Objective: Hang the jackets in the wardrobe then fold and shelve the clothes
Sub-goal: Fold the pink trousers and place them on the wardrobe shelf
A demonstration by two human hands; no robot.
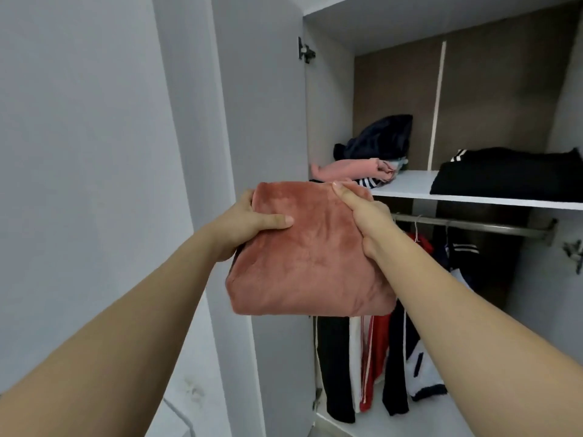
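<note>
No readable text, labels, brands or nos. anywhere in view.

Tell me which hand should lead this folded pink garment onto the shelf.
Probably the right hand: its grip holds the folded pink garment on the side nearest the shelf; the left hand holds the side by the wardrobe door.
</note>
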